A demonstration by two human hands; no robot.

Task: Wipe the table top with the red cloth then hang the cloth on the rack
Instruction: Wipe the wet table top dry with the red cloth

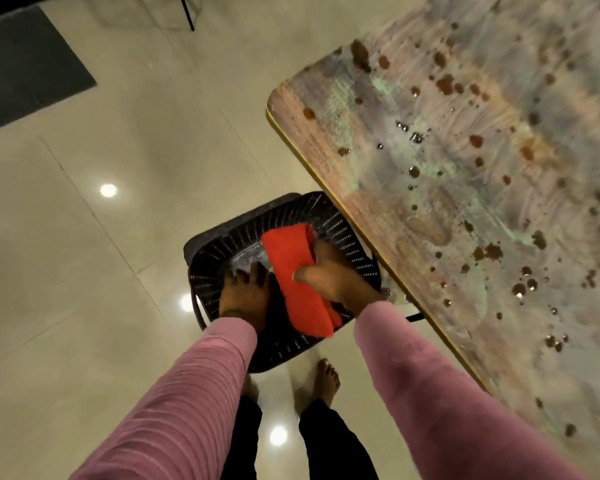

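Over the black basket (222, 244) beside the table (465, 168), the right hand (329, 275) grips the red cloth (291, 271) while the left hand (245, 296) reaches in, fingers loosely straight, holding nothing — probably readying the cloth, as the table top is spotted all over. Next, lift it onto that top; no rack shows — the basket's bottom is unclear.

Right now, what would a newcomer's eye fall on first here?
The red cloth, gripped by the right hand over a black slotted basket below the table's edge, stands out most. To its right, the table top is speckled with brown spots and droplets. The left hand reaches into the basket.
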